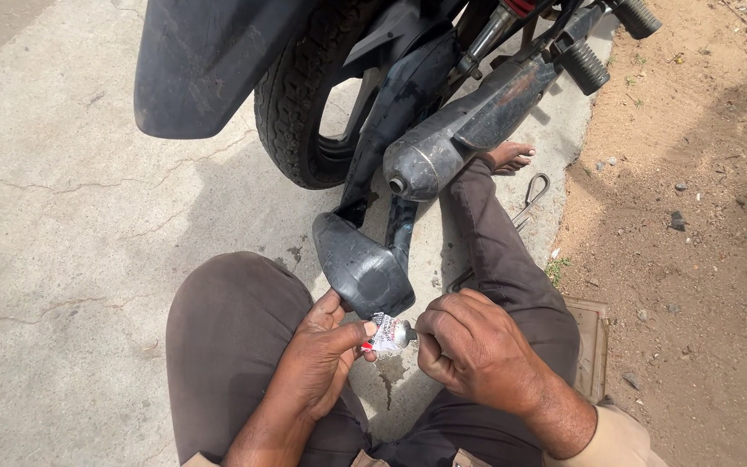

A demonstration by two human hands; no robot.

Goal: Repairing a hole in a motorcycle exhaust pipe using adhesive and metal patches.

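The small tube's [385, 333] cap end is hidden by the right hand's fingers [432, 333]; the motorcycle [408, 95] is cut off at the top edge.

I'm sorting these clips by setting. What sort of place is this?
Probably an outdoor roadside repair spot: cracked grey concrete pavement beside bare brown dirt ground, and a parked black motorcycle's rear tyre and grey metal exhaust pipe.

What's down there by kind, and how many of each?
Hands: 2, left hand and right hand, both on the tube
Small tube: 1
Black plastic mudguard piece: 1
Motorcycle tyre: 1
Exhaust pipe: 1
Metal tool: 1
Total: 7
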